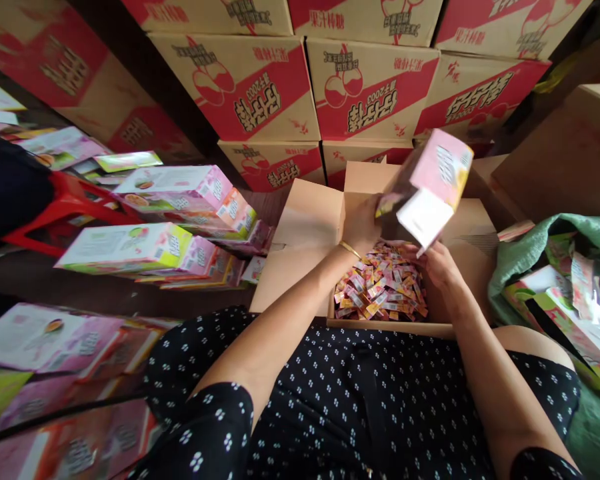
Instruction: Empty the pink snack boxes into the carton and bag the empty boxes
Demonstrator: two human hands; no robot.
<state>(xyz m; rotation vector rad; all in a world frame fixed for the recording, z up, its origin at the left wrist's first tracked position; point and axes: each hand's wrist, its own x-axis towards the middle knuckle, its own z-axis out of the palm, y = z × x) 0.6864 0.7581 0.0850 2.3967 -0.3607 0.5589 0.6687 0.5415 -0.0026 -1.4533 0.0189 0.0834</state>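
A pink, white and yellow printed candy box is tilted above an open cardboard carton, with a white flap at its near end. My left hand, a gold bangle at its wrist, grips the box's left side; some fingertips are hidden. Against the lower right edge, near the white flap, my right hand is closed on the box. Small pink and yellow wrapped packets lie heaped in the carton beneath, close to my lap. The box is slightly blurred.
Stacked red-and-tan cartons form a wall ahead. Piles of printed boxes stand on the left, near a red stool. A green woven sack with flattened boxes sits at the right, below another carton.
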